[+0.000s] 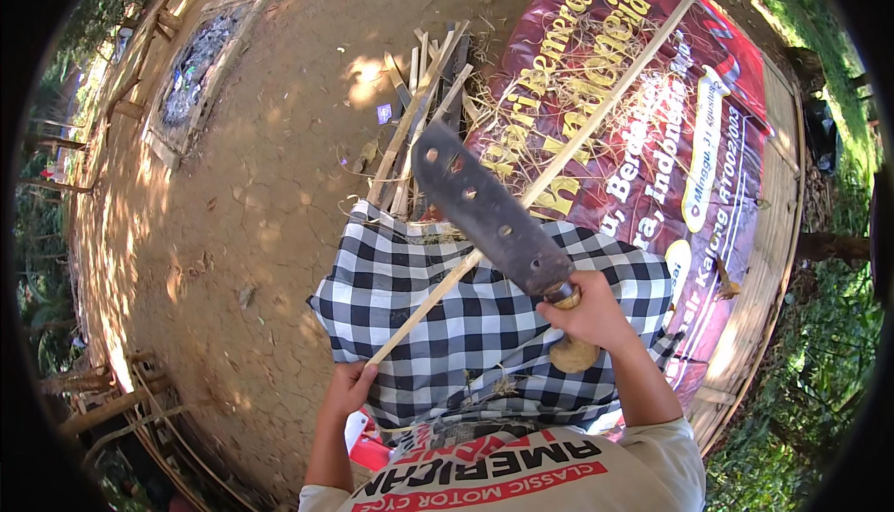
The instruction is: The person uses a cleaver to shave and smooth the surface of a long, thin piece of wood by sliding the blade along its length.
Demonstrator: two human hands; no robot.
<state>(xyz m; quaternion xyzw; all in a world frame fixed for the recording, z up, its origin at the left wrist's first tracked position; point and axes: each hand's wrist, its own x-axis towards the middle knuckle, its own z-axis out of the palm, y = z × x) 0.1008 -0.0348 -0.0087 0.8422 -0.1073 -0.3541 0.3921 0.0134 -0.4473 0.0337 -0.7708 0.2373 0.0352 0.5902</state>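
Right hand (587,312) clenched on the knife (484,214), blade raised over the long bamboo strip (559,163); left hand (346,391) grips the strip's near end across the checked cloth (466,316); split pieces (419,112) lie beyond, shaving seemingly midway

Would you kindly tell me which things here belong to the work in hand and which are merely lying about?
In use:
- left hand holding the long bamboo strip
- right hand gripping the big knife
- checked cloth over the lap

Lying about:
- bundle of split sticks
- red banner
- ash patch
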